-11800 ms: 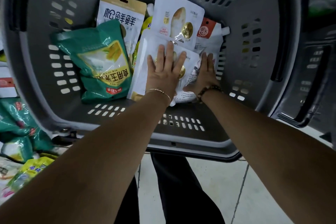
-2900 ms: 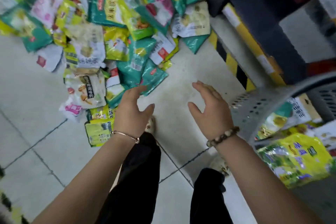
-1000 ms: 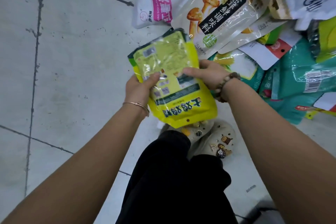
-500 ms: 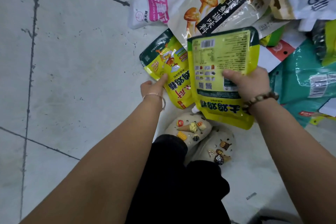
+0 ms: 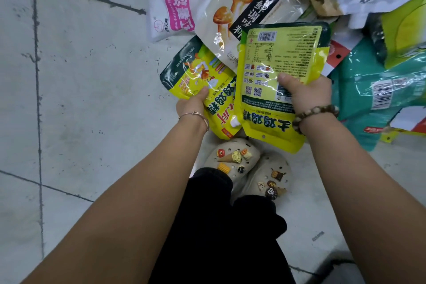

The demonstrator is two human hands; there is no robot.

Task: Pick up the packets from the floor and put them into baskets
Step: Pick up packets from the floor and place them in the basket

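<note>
Gripping a yellow packet [image 5: 276, 58] clear of the floor [image 5: 80, 76], the right hand [image 5: 309, 94] clamped its thumb across it. The left hand [image 5: 191, 105] pinched a second yellow packet [image 5: 196, 71], one corner under a mushroom packet [image 5: 242, 7]. Pulling might drag that along, or the glossy film might slip. Teal packets [image 5: 368, 90] crowded the right; no basket showed.
</note>
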